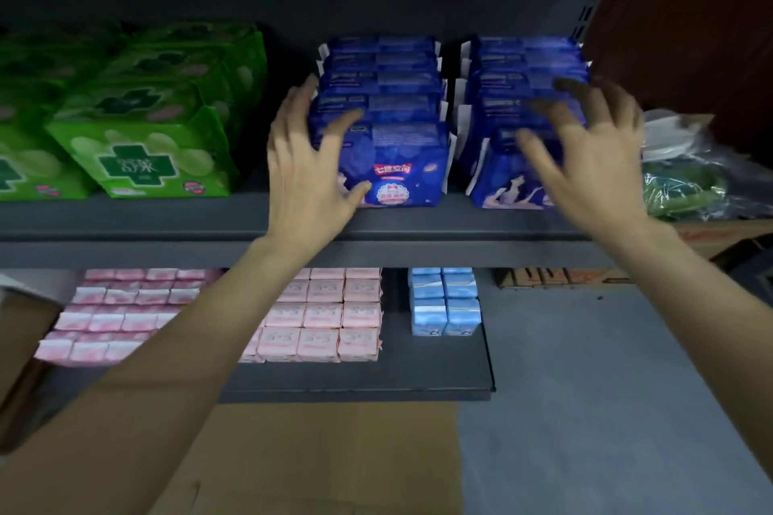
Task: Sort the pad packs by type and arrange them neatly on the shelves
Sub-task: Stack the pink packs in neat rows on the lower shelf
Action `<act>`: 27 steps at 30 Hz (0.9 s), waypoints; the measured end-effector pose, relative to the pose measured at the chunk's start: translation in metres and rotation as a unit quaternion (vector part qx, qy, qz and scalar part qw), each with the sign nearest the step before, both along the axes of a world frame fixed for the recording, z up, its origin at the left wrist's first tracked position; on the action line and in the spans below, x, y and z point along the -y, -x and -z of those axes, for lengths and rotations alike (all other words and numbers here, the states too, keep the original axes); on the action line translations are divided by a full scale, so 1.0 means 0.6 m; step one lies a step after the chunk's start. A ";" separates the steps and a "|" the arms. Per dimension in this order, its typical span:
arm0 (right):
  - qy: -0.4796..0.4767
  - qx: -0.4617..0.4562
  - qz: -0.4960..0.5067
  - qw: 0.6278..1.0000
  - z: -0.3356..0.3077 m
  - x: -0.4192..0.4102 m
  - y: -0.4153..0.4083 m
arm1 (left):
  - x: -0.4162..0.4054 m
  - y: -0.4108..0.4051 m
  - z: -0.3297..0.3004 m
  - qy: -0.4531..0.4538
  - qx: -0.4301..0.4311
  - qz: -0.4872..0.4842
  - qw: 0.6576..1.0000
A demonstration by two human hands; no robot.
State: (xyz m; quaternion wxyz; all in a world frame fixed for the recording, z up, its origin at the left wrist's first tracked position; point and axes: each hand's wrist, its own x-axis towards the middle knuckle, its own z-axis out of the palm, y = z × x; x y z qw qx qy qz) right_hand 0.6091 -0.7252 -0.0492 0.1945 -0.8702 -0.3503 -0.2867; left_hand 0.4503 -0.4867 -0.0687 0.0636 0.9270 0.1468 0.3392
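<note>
Two rows of dark blue pad packs stand on the upper shelf (125, 217): a left row (397, 146) and a right row (527, 67). My left hand (309, 163) is spread against the left side of the left row, fingers straight, thumb by the front pack. My right hand (585, 155) is blurred and hovers spread over the front packs of the right row; whether it touches them is unclear. Green pad packs (142, 146) fill the shelf's left part. On the lower shelf (376, 380) lie pink packs (334, 318), paler pink packs (108, 314) and light blue packs (443, 305).
A clear plastic bag (694, 176) with green and white items sits at the right end of the upper shelf. A cardboard box (21, 347) stands at the lower left, flat cardboard (326, 460) lies on the grey floor, and more boxes (556, 276) sit under the right side.
</note>
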 end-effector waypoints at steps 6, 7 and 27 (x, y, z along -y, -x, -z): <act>0.037 -0.304 0.052 0.951 -0.022 0.031 -0.092 | 0.023 -0.039 -0.038 -0.031 -0.183 -0.033 0.982; 0.030 -0.324 0.044 0.945 -0.023 0.030 -0.097 | 0.020 -0.047 -0.041 -0.013 -0.195 -0.035 0.980; -0.045 -0.245 -0.041 0.968 -0.021 0.034 -0.161 | 0.121 -0.122 -0.047 -0.072 -0.242 0.040 0.967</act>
